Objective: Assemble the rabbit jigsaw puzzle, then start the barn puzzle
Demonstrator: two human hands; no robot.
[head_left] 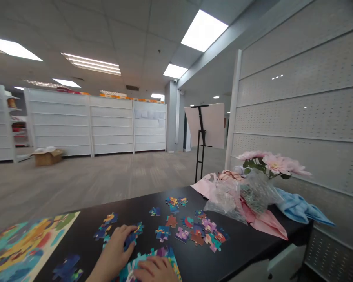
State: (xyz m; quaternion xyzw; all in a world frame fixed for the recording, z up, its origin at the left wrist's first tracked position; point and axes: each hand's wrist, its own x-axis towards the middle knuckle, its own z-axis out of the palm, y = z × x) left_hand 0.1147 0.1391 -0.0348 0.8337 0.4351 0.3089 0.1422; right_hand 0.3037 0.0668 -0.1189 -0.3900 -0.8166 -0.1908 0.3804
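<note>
Room: big shop-type space, rows of white shelving units [88, 125] across the back, grey floor [106, 180], bright ceiling panels [202, 30] overhead

Off to the sides: a cardboard box [48, 158] on the floor by the shelves, a black easel [201, 141] holding a white board [205, 125], and a perforated white wall panel [300, 98] just right of the table

Table: black table [247, 258] right in front of the person, stuff piled on its far end

Pile: pink flowers [272, 162], clear plastic wrap [241, 197], pink wrapping [267, 225], and a bunched blue cloth [300, 207] hanging over the edge

Picture: colourful printed puzzle board [26, 246] lying at the left, partly on the table

Pieces: loose jigsaw pieces [188, 231] in small groups mid-table, a joined teal cluster [167, 254] at the near edge

Left hand [114, 250]: fingers together, curled over a dark blue piece [130, 241]

Right hand [155, 270]: lying on the teal cluster, fingers together

Grip: neither hand clearly clamped, honestly can't tell from this angle
</note>
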